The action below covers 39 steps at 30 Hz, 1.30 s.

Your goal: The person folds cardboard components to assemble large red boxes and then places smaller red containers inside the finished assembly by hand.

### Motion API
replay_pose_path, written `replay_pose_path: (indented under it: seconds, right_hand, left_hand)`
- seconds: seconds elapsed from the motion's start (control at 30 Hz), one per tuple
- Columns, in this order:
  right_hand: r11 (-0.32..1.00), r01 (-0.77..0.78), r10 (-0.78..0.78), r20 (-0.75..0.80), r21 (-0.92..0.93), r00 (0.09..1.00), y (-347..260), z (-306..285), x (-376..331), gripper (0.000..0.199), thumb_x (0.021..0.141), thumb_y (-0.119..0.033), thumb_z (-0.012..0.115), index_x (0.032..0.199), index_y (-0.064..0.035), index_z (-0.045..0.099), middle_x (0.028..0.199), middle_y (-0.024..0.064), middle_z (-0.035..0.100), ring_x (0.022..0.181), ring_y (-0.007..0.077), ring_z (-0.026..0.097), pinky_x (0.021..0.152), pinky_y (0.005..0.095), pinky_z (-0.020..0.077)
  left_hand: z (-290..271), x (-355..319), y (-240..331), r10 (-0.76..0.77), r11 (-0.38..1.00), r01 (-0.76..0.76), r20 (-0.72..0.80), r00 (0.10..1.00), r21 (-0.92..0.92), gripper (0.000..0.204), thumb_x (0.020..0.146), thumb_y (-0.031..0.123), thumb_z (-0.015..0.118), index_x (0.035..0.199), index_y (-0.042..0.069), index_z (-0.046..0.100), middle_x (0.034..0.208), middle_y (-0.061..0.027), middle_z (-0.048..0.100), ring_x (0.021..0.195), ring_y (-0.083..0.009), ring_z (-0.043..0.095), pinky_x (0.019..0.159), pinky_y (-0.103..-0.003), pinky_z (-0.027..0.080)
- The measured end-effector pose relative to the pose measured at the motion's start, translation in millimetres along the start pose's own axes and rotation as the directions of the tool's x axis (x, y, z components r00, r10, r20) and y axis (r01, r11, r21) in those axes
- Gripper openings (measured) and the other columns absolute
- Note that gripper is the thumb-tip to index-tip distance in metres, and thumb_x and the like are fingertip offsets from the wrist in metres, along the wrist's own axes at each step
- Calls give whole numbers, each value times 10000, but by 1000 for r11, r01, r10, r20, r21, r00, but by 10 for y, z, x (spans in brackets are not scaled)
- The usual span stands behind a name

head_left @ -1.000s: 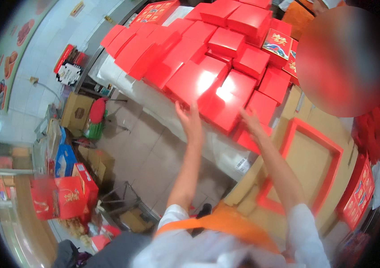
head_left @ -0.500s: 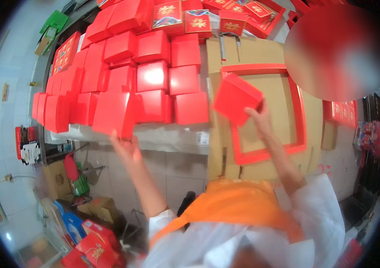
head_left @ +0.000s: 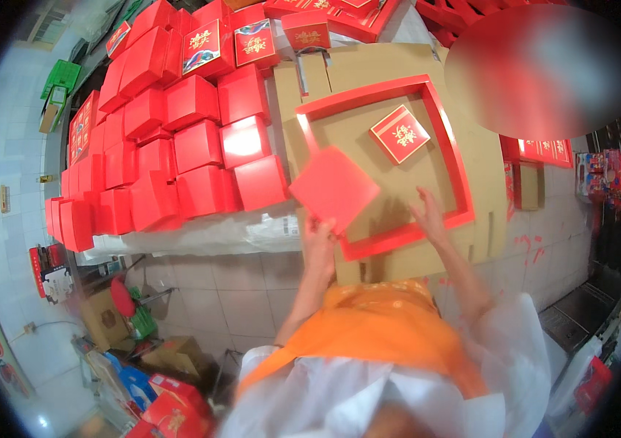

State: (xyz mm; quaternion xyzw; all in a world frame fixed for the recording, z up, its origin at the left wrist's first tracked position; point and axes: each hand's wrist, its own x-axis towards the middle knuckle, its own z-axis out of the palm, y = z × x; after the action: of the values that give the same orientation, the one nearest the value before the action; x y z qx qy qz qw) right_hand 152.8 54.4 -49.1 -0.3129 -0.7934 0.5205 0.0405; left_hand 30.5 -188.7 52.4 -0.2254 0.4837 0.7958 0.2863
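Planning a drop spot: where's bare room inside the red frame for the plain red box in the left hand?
Free: brown cardboard inside the red frame, below and right of the small patterned box, up to the right hand. The plain red box in the left hand covers the lower-left corner. Crowded: the stacked red boxes to the left.

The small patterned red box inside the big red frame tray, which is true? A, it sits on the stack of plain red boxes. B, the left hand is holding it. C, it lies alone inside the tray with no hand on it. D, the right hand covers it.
C: the small patterned box lies in the red frame tray, clear of both hands; the left hand holds a plain red box, and the right hand rests at the tray's near rim.
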Motion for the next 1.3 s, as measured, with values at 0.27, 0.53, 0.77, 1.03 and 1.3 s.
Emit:
replay_pose_path:
  seconds: [0.27,0.53,0.77,1.03,1.3]
  right_hand:
    - [938,166,-175,-3,-304,985,-58,-197,274,677,753,-198,675,1329,-85,338,1339,152,367,1227,290,377,998,400,331]
    - [-71,745,-218,739,-663,637,-637,-401,1822,1086,569,-403,789,1424,-198,152,1453,140,196,1341,282,191,1068,559,115]
    - [392,331,-68,332,-858,941,-894,-19,2062,1022,644,-624,645,1423,-186,150,1425,214,189,1340,351,151,999,600,195]
    - [735,184,-328,-104,-653,939,-262,-200,1589,762,810,-396,611,1393,-93,225,1453,194,137,1345,353,138,1049,541,149]
    - [930,214,-196,88,-299,977,106,-382,612,680,820,-252,625,1356,-20,276,1401,195,266,1279,350,291,1042,432,265]
  left_hand:
    - [591,326,-335,81,869,-70,-2,997,491,560,795,105,554,1314,38,355,1107,-92,543,899,-141,543,730,-284,461]
    - [397,1299,-201,120,423,-264,235,964,867,564,788,147,581,1294,-17,393,1198,-212,494,1044,-268,542,882,-336,432]
    - [365,1474,-719,551,121,-391,266,791,912,794,739,243,684,1368,18,255,1413,-271,176,1292,-412,235,1049,-421,269]
    - [751,1377,-617,196,-607,-363,576,794,707,1032,592,406,771,1407,142,195,1431,-242,155,1309,-401,200,1013,-602,202]
    - [1023,1662,-2,-384,-214,-522,421,822,825,898,677,466,698,1401,185,245,1313,-147,363,1201,-286,358,944,-463,323]
